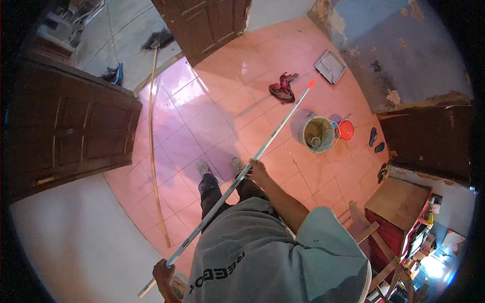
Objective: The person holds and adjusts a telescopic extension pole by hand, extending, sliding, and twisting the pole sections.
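Note:
A long pale pole (273, 136) with a red tip slants across my body, from the lower left up to the right. My left hand (163, 273) is wrapped round it close to its lower end. Higher up, in front of my waist, my right hand (256, 170) grips the same pole. The red tip is above the floor between a dark red cloth (284, 89) and a grey tray (331, 66). Below the tip stands a bucket (306, 134) holding a small container, with a red pail or lid (346, 130) beside it.
A broom (153, 151) with a wooden handle lies across the doorway at left, between open brown doors (70, 121). Dark sandals (373, 136) lie by the right wall. A wooden chair (374, 232) and a cluttered shelf (422, 237) stand at lower right. The floor (202, 126) is pinkish tile.

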A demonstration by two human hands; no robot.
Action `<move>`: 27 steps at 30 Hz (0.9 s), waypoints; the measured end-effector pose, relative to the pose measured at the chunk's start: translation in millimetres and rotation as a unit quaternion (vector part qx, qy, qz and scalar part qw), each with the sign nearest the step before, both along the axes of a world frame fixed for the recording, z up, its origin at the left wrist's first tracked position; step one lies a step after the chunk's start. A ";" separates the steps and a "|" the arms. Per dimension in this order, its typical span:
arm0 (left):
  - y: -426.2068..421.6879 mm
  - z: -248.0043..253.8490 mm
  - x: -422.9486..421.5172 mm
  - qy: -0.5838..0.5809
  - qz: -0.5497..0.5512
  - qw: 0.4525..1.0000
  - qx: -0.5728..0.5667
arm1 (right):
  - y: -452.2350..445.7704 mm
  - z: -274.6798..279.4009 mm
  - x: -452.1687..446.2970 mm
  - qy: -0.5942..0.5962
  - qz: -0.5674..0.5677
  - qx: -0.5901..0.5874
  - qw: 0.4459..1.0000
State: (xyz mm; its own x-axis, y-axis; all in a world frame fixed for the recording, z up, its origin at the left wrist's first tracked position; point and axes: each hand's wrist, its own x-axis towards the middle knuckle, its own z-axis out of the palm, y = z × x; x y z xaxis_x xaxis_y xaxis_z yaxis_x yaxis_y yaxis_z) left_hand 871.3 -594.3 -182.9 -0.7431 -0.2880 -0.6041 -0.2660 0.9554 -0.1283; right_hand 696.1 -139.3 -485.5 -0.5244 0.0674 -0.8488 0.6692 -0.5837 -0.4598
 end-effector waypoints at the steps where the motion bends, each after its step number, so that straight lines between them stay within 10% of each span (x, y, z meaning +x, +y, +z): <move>1: -3.7 6.1 0.9 -0.001 0.001 1.000 -0.001 | -8.6 1.4 4.2 -0.002 0.000 -0.009 1.000; 12: 80.8 15.6 -57.0 -0.005 0.023 0.990 0.136 | 53.9 11.6 -44.7 0.052 -0.119 0.111 0.985; 22: -37.9 1.5 16.7 -0.041 -0.026 0.998 -0.033 | -10.9 50.9 0.7 -0.004 0.111 -0.030 0.993; 23: -31.1 4.4 13.4 -0.042 -0.025 0.998 -0.034 | -13.9 -23.6 9.1 -0.007 0.098 -0.008 0.995; 27: 32.8 6.6 -25.2 0.035 -0.003 0.996 0.079 | 19.3 17.9 -24.7 0.046 -0.051 -0.033 0.997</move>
State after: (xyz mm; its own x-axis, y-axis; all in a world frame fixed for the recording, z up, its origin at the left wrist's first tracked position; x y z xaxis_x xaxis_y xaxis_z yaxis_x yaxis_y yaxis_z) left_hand 846.1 -561.5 -176.3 -0.7858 -0.1895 -0.5887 -0.2636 0.9637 0.0417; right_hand 671.4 -120.0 -467.7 -0.5935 0.0700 -0.8018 0.5612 -0.6781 -0.4746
